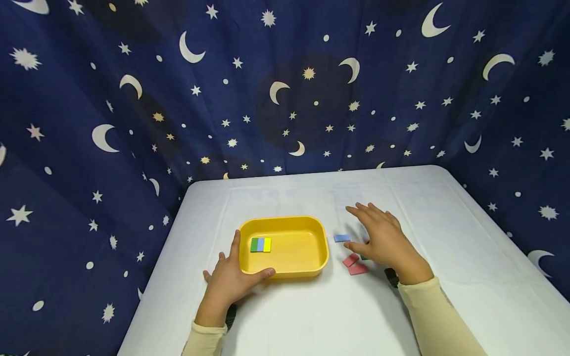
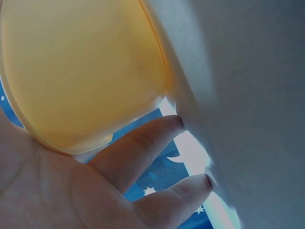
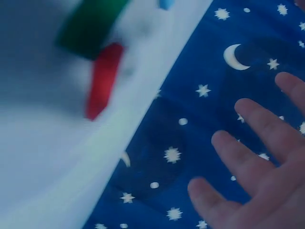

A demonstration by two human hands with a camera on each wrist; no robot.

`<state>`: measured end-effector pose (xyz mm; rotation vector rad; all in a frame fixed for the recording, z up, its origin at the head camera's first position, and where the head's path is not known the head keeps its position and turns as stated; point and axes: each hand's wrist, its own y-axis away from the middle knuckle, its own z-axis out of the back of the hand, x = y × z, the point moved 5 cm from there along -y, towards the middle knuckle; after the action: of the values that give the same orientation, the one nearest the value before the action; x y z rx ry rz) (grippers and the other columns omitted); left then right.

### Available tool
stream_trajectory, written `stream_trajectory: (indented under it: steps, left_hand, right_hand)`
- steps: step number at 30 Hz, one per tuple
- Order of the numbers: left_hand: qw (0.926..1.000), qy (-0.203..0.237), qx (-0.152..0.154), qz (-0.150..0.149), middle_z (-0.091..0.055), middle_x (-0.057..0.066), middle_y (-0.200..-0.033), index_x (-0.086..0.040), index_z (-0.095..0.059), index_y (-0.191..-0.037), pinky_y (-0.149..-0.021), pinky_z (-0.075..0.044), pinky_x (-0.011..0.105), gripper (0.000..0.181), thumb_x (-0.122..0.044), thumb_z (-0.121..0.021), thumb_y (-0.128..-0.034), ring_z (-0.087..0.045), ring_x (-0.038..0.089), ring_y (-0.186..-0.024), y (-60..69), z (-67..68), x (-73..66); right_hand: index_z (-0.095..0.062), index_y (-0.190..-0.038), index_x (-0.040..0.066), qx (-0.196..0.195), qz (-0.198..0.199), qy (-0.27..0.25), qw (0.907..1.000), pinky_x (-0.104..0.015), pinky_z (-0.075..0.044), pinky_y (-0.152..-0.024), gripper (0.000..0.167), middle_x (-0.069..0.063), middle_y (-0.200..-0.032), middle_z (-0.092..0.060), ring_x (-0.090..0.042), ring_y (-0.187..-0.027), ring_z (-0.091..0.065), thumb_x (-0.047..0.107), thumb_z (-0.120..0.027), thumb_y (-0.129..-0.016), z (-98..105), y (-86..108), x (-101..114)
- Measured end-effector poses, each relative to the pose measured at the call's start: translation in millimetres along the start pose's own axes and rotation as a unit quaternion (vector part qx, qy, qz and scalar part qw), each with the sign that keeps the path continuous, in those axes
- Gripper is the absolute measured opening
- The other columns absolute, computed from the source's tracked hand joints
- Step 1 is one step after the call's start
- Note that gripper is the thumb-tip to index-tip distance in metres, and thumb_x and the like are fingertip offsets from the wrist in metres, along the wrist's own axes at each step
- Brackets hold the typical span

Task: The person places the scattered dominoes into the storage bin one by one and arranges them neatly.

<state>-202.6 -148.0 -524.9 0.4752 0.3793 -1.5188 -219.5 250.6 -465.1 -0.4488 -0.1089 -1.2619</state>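
Observation:
Against the left end of a yellow tray (image 1: 285, 273) rests the left hand (image 1: 229, 282), thumb along the near rim and index finger at the left side. Two straight fingers (image 2: 138, 148) reach past the tray toward the tabletop in the left wrist view. Inside the tray, a green tile (image 1: 254, 244), a blue tile (image 1: 260, 245) and a yellow tile (image 1: 267, 245) lie side by side. The right hand (image 1: 383, 237) hovers with spread fingers, holding nothing. Below it lie a loose blue tile (image 1: 342, 238), two red tiles (image 1: 357, 269) and a partly hidden green tile (image 3: 93, 26).
A white cloth covers the table (image 1: 311, 316). Behind it and at both sides hangs a dark blue curtain (image 1: 249, 99) with moons and stars. The loose tiles lie just right of the tray.

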Motion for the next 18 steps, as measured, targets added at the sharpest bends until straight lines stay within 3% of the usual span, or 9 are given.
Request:
stream_trajectory:
  steps: [5,11,15,18]
  left_hand:
    - [1.0,0.0,0.008,0.004,-0.05,0.025,-0.155,-0.035,0.003,-0.171,-0.103,-0.008,0.092,0.147,-0.1,-0.067,-0.0589,-0.028,0.056,-0.151,0.6,-0.2,0.0]
    - [1.0,0.0,0.008,0.004,-0.051,0.024,-0.155,-0.036,0.004,-0.171,-0.104,-0.008,0.092,0.147,-0.101,-0.066,-0.0579,-0.027,0.055,-0.152,0.3,0.4,-0.7]
    - [1.0,0.003,0.008,0.004,-0.052,0.025,-0.154,-0.036,0.003,-0.171,-0.103,-0.008,0.092,0.147,-0.1,-0.067,-0.0585,-0.028,0.056,-0.151,0.7,-0.1,0.0]
    - [1.0,0.004,0.004,0.003,-0.052,0.025,-0.154,-0.036,0.002,-0.171,-0.103,-0.008,0.092,0.148,-0.101,-0.066,-0.0571,-0.029,0.056,-0.151,0.2,1.7,0.9]
  right_hand:
    - [-0.042,-0.163,0.03,0.029,-0.058,0.004,0.9979,-0.085,-0.004,-0.111,0.104,-0.017,-0.166,-0.039,-0.051,-0.154,-0.022,0.06,-0.09,-0.076,-10.1,7.8,-14.9]
    - [-0.036,-0.165,0.033,0.073,-0.115,0.011,0.9906,-0.089,-0.001,-0.106,0.117,-0.019,-0.168,-0.033,-0.058,-0.153,-0.016,0.069,-0.091,-0.069,-20.5,12.4,-30.7]
    - [-0.037,-0.165,0.03,0.088,-0.138,0.017,0.9863,-0.09,-0.003,-0.104,0.118,-0.017,-0.16,-0.047,-0.06,-0.148,-0.026,0.072,-0.089,-0.068,-24.2,15.6,-37.6]
    - [-0.039,-0.164,0.026,0.082,-0.146,0.025,0.9855,-0.092,-0.006,-0.101,0.113,-0.015,-0.141,-0.064,-0.057,-0.139,-0.041,0.072,-0.086,-0.072,-23.4,14.2,-40.0]
